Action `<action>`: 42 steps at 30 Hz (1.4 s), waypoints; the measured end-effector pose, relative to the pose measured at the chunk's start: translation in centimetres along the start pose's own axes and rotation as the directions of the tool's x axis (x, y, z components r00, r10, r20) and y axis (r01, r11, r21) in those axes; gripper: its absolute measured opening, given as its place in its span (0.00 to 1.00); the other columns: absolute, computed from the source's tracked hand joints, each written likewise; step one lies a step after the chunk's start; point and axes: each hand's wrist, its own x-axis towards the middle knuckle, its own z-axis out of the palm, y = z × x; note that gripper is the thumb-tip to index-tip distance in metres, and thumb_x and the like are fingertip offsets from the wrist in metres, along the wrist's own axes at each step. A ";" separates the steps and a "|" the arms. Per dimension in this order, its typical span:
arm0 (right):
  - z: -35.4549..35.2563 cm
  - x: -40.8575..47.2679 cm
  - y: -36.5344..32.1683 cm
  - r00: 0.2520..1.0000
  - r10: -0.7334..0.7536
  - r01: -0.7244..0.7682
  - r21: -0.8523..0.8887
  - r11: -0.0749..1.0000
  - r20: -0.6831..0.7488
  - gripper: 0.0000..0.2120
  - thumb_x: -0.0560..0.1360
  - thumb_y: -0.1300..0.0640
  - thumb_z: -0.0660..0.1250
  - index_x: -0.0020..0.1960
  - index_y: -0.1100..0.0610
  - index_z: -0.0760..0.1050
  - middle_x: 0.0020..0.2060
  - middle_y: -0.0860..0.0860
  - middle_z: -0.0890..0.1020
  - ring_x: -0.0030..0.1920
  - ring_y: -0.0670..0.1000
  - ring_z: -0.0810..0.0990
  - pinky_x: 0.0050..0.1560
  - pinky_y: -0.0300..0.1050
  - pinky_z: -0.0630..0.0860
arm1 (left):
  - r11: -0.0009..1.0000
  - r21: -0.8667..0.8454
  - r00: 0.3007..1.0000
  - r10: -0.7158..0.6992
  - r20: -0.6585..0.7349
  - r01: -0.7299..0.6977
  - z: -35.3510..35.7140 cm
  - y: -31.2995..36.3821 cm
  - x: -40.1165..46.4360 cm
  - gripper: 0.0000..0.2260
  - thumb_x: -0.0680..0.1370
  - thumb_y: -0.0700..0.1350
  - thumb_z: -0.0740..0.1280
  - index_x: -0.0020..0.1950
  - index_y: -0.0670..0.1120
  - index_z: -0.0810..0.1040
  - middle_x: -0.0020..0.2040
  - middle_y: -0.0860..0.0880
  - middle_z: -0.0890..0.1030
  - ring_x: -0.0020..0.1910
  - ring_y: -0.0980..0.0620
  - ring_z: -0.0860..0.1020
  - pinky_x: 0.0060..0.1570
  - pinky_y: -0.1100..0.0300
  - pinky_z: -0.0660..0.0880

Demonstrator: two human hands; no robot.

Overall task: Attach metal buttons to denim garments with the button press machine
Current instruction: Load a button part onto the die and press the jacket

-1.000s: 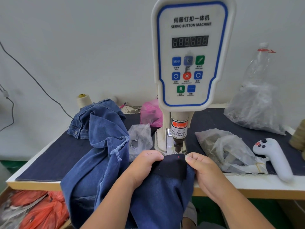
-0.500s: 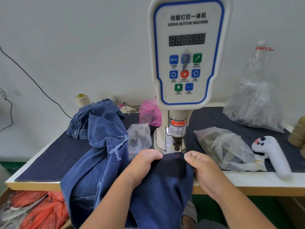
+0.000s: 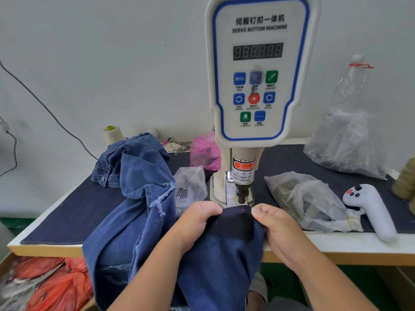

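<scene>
A white servo button machine point(image 3: 258, 70) stands on the table, its black punch point(image 3: 242, 195) just above the cloth. A dark blue denim garment point(image 3: 220, 261) hangs over the table's front edge. Its darker top band point(image 3: 233, 221) lies under the punch, with a red laser dot on it. My left hand point(image 3: 193, 223) grips the band's left edge. My right hand point(image 3: 278, 230) pinches the band's right edge. A lighter denim garment point(image 3: 139, 176) is heaped to the left.
Clear plastic bags lie left point(image 3: 190, 185) and right point(image 3: 307, 198) of the machine, a bigger bag point(image 3: 345, 144) at the back right. A white handheld controller point(image 3: 372, 209) lies at the right front. Pink bag point(image 3: 204, 151) and thread cone point(image 3: 112, 134) stand behind. Orange bags point(image 3: 51, 286) sit below left.
Both hands hold the band as before, nudged slightly toward the punch. The view has shifted a little; nothing else moved.
</scene>
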 end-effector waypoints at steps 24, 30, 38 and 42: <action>-0.1 0.0 0.0 1.000 -0.008 0.008 0.022 1.000 0.010 0.10 0.73 0.50 0.66 0.37 0.55 0.79 0.35 0.56 0.78 0.39 0.52 0.74 0.43 0.47 0.71 | 1.000 -0.002 1.000 -0.001 -0.009 0.001 0.1 0.2 0.0 0.08 0.70 0.47 0.65 0.32 0.47 0.77 0.34 0.47 0.77 0.35 0.54 0.75 0.38 0.64 0.73; -0.1 0.1 0.0 1.000 -0.003 0.003 0.040 0.999 0.009 0.10 0.73 0.51 0.66 0.36 0.54 0.79 0.35 0.56 0.78 0.39 0.53 0.73 0.44 0.48 0.71 | 1.000 -0.010 1.000 0.004 -0.006 -0.004 0.2 0.3 -0.2 0.08 0.70 0.46 0.65 0.31 0.48 0.78 0.33 0.48 0.77 0.33 0.55 0.74 0.36 0.66 0.73; -0.1 0.1 0.1 1.000 -0.004 0.004 0.017 1.000 0.004 0.11 0.73 0.51 0.65 0.39 0.56 0.80 0.38 0.58 0.79 0.42 0.54 0.73 0.48 0.52 0.70 | 1.000 -0.001 1.000 -0.005 -0.012 0.005 0.1 0.2 0.0 0.08 0.70 0.47 0.65 0.32 0.47 0.79 0.35 0.47 0.78 0.36 0.53 0.75 0.39 0.63 0.73; 0.0 0.1 0.0 1.000 -0.001 0.001 0.022 1.000 -0.001 0.10 0.73 0.51 0.65 0.37 0.55 0.80 0.36 0.56 0.79 0.41 0.53 0.74 0.46 0.50 0.71 | 1.000 0.003 1.000 0.003 -0.011 -0.003 0.2 0.2 0.0 0.09 0.70 0.46 0.65 0.30 0.49 0.78 0.32 0.50 0.77 0.33 0.56 0.74 0.36 0.66 0.72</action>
